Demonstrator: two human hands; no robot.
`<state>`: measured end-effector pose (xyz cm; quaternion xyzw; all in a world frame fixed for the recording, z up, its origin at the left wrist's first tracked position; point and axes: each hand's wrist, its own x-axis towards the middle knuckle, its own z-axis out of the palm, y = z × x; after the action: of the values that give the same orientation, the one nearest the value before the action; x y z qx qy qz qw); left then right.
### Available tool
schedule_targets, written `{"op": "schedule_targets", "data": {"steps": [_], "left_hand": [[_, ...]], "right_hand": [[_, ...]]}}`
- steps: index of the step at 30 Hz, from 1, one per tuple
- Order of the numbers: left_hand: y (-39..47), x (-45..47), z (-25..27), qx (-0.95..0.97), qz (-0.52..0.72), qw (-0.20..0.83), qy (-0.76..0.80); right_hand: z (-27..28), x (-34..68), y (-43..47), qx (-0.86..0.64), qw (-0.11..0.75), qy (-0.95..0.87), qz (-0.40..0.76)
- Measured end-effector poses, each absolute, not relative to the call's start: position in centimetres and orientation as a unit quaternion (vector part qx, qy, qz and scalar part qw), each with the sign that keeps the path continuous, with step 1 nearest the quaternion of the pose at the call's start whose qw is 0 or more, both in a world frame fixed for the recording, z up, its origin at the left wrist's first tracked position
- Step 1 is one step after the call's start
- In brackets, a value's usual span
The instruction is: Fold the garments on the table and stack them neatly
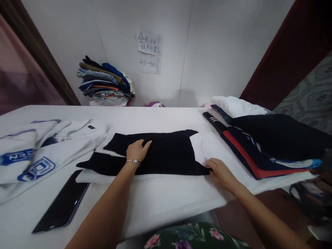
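Observation:
A black and white garment (168,154) lies flat on the table, black cloth on top and white cloth showing under its edges and at its right end. Its left side splits into two tapering black ends. My left hand (137,151) rests on the black cloth left of the middle, thumb and fingers apart, a bracelet at the wrist. At the near right corner of the black part, my right hand (219,173) has its fingers closed on the garment's edge. The fingertips there are partly hidden.
A white garment with blue lettering (75,145) spreads at the left, near a dark phone (62,204). To the right lies a pile of folded clothes (249,145). Another clothes stack (103,77) stands at the back by the wall, which bears paper notes (149,52).

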<state>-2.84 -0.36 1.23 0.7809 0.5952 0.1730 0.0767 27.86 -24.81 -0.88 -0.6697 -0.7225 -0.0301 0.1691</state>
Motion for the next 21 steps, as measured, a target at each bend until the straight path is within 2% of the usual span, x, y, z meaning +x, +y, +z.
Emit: {"op": "schedule_targets", "data": {"steps": [7,10,12,17,21], "left_hand": [[-0.4,-2.8,1.0,0.780,0.174,0.071,0.597],[-0.5,-2.8,0.9,0.782,0.179,0.075,0.593],[-0.7,-2.9,0.9,0.782,0.186,0.076,0.590],[-1.0,-2.9,0.8,0.788,0.205,0.100,0.572],[-1.0,-2.8,0.4,0.778,0.217,0.109,0.579]], "right_hand": [[4.5,23.2,-21.5,-0.581,0.292,-0.751,-0.117],[5.3,21.5,-17.4,-0.585,0.310,-0.736,-0.143],[4.3,21.1,-14.5,-0.619,0.271,-0.728,-0.115],[-1.8,21.4,-10.0,-0.681,0.095,-0.726,0.003],[-4.3,22.0,-9.7,-0.680,0.089,-0.728,-0.030]]}}
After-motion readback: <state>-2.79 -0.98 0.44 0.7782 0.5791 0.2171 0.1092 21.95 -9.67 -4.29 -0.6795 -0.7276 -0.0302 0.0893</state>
